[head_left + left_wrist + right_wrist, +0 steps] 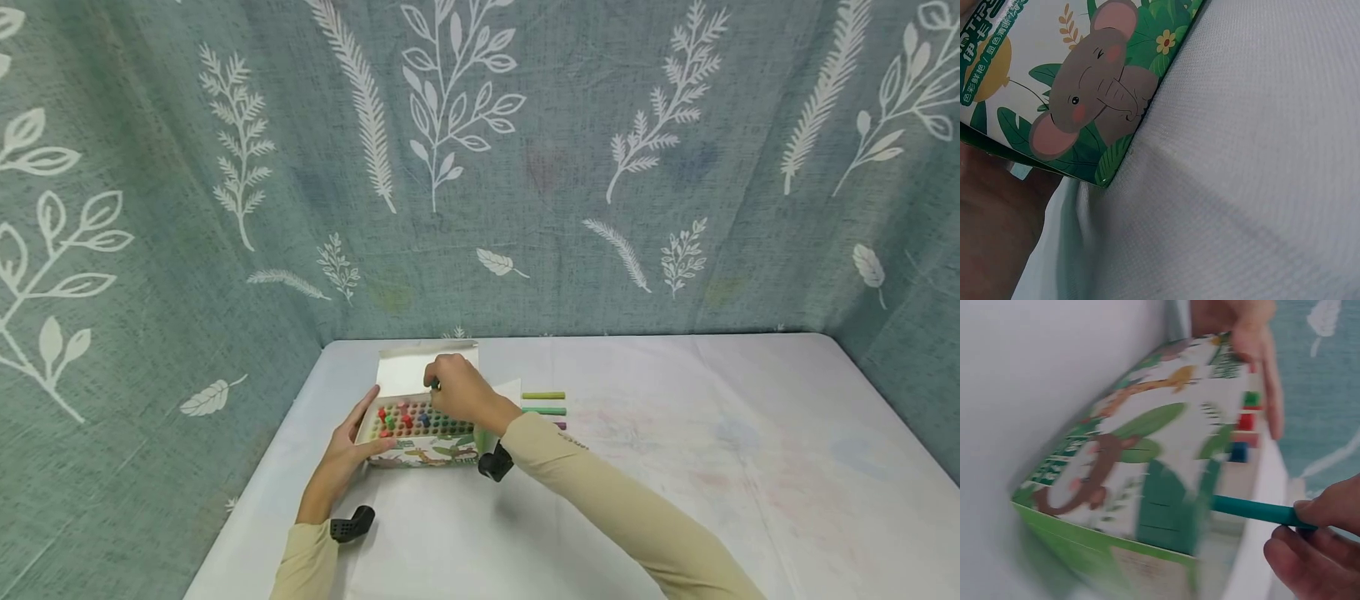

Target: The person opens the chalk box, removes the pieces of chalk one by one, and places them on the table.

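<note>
A cardboard marker box (423,454) printed with animals and leaves lies near the table's left side, its white lid (401,375) raised at the back. Inside, a grid of holes holds several markers, red, pink, green and blue ends showing. My left hand (347,454) grips the box's left end, thumb at the front and fingers along the side. Between its thumb and fingers my right hand (467,393) pinches a teal marker (1254,509) above the box. The marker's far end passes behind the box's front edge in the right wrist view, so its tip is hidden.
Right of the box lie a yellow-green marker (543,395), a green marker (546,411) and a purple marker (560,426), partly covered by a white flap (510,389) and my right arm. A patterned curtain (555,275) hangs behind the white-covered table (675,433).
</note>
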`<state>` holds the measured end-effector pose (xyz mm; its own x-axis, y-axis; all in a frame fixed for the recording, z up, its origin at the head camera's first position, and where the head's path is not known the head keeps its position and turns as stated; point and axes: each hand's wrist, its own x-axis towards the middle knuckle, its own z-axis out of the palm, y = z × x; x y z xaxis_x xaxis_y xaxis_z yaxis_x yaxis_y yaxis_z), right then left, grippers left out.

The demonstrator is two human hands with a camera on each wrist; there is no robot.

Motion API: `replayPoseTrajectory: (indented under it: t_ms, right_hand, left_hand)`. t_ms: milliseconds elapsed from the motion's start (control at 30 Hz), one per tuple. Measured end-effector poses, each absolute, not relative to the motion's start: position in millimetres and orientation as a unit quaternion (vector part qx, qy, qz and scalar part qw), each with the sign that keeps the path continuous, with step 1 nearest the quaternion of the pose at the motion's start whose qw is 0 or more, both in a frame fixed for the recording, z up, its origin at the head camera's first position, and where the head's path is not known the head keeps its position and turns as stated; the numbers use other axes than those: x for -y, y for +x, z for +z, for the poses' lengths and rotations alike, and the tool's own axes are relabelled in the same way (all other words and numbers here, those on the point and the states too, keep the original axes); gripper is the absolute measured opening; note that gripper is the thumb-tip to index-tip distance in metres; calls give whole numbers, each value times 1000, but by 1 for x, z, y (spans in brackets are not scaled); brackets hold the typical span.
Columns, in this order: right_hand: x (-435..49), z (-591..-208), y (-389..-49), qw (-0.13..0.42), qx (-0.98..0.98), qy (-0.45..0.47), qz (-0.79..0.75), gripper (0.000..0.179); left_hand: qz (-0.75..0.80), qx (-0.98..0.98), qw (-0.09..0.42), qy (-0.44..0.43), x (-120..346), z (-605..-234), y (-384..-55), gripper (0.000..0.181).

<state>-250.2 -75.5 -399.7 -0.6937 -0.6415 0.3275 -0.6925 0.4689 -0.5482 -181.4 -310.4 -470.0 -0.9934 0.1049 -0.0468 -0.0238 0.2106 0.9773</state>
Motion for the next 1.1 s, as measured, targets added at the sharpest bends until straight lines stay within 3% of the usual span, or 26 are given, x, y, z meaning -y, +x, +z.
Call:
replayPoseTrajectory:
  t_ms: [233, 567, 1100]
  right_hand:
    - [63, -382, -252, 20, 842, 385, 377, 21]
    - [34, -365, -251, 56, 821, 383, 421, 9]
    - [-6, -358, -243, 51, 822, 350, 446, 8]
  left_hand:
    - [629, -775, 48, 31, 310, -470, -181, 93]
    - [636, -770, 44, 33, 309, -472, -183, 94]
    - [635, -771, 38, 42, 322, -493, -191, 91]
